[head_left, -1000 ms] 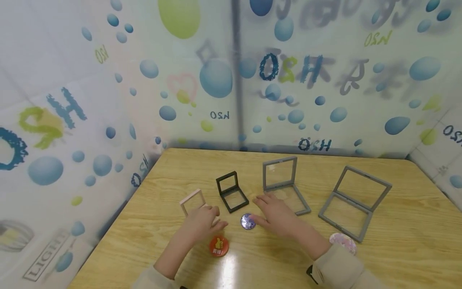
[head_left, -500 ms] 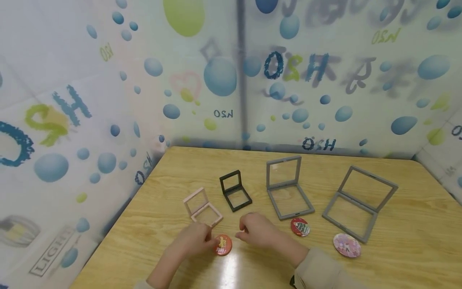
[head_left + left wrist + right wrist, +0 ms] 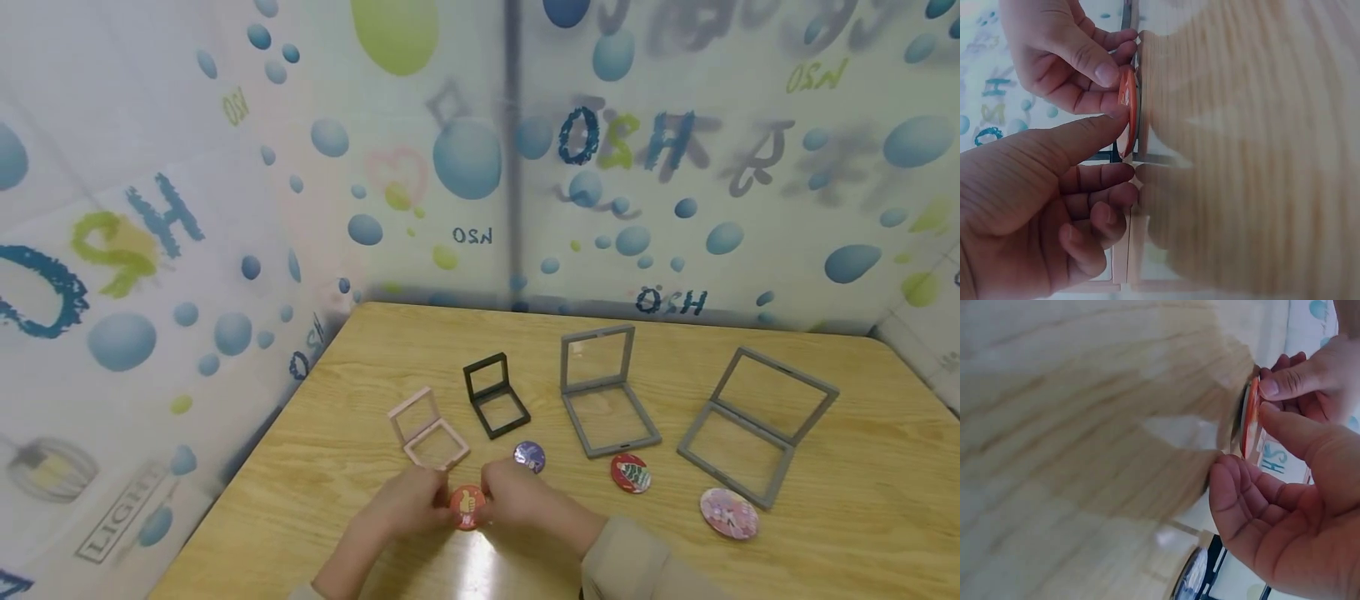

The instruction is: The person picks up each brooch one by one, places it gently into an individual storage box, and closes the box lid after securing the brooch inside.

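Both hands pinch the red badge (image 3: pixel 467 507) at its rim, left hand (image 3: pixel 405 502) and right hand (image 3: pixel 517 500) on opposite edges, just above the glossy wooden table (image 3: pixel 825 533). It looks light, stiff and smooth-faced, likely slippery; the rim seems the safest hold. Beyond the fingers stands the pink frame (image 3: pixel 427 429), with printed plastic walls behind.

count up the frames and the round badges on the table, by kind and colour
Open frames: 4 - pink frame, black frame, grey frame, larger grey frame.
Round badges: 4 - orange badge held by left hand and right hand, purple badge, red badge, pink badge.
Total: 8
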### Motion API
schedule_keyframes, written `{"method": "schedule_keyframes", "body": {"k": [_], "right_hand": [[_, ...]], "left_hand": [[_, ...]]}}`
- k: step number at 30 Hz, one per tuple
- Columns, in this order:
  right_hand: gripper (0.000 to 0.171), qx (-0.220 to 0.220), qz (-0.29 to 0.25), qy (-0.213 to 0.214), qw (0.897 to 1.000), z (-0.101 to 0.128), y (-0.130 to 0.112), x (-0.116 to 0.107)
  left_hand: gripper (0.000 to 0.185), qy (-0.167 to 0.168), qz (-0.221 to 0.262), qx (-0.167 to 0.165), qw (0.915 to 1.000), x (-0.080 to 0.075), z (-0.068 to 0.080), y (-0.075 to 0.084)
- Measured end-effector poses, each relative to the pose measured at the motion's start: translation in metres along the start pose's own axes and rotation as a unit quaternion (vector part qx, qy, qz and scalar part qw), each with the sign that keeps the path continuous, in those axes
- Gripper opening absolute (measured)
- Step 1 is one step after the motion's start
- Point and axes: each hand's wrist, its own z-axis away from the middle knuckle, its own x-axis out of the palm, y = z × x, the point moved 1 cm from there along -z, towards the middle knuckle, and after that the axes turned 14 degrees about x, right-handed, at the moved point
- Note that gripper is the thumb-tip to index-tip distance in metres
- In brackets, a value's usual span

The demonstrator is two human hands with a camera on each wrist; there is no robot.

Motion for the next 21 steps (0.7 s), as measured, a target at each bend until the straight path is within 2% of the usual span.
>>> {"method": "schedule_keyframes", "body": {"k": [6, 8, 12, 16, 21], "right_hand": [[0.024, -0.007, 0.045, 0.035, 0.998, -0.0009, -0.0033, 0.0030], [0.024, -0.004, 0.040, 0.033, 0.999, -0.0008, -0.0035, 0.0032], [0.021, 0.002, 0.011, 0.035, 0.999, -0.0014, -0.0040, 0.0035], [0.019, -0.011, -0.029, 0.056, 0.998, -0.0035, -0.0045, 0.0039], [0.013, -0.011, -0.114, 0.052, 0.992, -0.0099, -0.0026, 0.0049]], "left_hand": [[0.023, 0.010, 0.003, 0.016, 0.9998, 0.0000, 0.0001, 0.0017], [0.022, 0.011, 0.003, 0.018, 0.9998, 0.0003, 0.0003, 0.0020], [0.019, 0.018, 0.005, 0.013, 0.9997, 0.0006, 0.0012, 0.0023], [0.014, 0.033, 0.014, 0.001, 0.9994, 0.0005, 0.0028, 0.0017], [0.008, 0.065, 0.067, -0.015, 0.9955, -0.0010, 0.0061, -0.0028]]}}
